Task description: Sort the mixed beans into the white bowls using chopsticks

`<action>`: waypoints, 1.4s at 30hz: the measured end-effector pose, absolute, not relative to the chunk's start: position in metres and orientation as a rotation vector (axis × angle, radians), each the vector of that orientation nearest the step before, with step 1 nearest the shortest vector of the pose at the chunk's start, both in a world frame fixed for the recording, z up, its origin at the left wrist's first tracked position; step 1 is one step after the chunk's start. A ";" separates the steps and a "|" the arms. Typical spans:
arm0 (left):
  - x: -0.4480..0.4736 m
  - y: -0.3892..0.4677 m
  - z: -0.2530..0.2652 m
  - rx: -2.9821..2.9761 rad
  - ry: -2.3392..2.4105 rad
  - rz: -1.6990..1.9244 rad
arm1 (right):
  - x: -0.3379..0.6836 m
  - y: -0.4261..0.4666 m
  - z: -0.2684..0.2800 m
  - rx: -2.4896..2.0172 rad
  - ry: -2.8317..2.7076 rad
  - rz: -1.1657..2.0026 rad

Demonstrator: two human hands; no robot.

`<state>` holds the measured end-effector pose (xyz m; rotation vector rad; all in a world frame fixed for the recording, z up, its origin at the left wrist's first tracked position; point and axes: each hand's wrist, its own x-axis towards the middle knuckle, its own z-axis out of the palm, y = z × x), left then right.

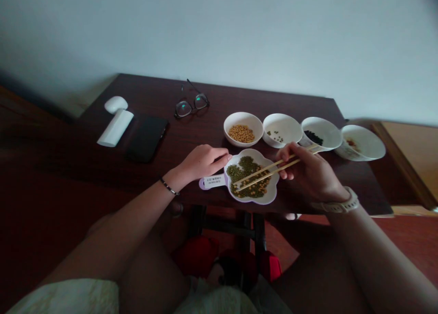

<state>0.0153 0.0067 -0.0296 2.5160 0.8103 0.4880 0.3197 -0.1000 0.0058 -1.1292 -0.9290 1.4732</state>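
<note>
Watching remotely, I'm seeing the right hand (310, 172) pinching chopsticks (256, 172), seemingly picking among beans (247, 165) in the dish (255, 200) between hands, the left hand (201, 161) touching its rim, grip unclear, a next pick probably needing closed tips.

The label (213, 181) on the dish handle (202, 184) is unreadable.

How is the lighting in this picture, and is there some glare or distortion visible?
In the head view, the wall is pale, the table dark; greenish glare sits on the glasses; the rightmost bowl looks stretched sideways.
</note>
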 end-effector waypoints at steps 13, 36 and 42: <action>0.016 0.008 -0.031 2.523 0.811 0.500 | 0.324 -0.105 -0.008 -1.125 -0.944 1.459; 0.015 0.006 -0.030 2.505 0.818 0.488 | 0.344 -0.075 -0.019 -0.892 -0.601 1.081; 0.015 0.006 -0.030 2.502 0.817 0.476 | 0.345 -0.081 -0.011 -0.915 -0.669 1.115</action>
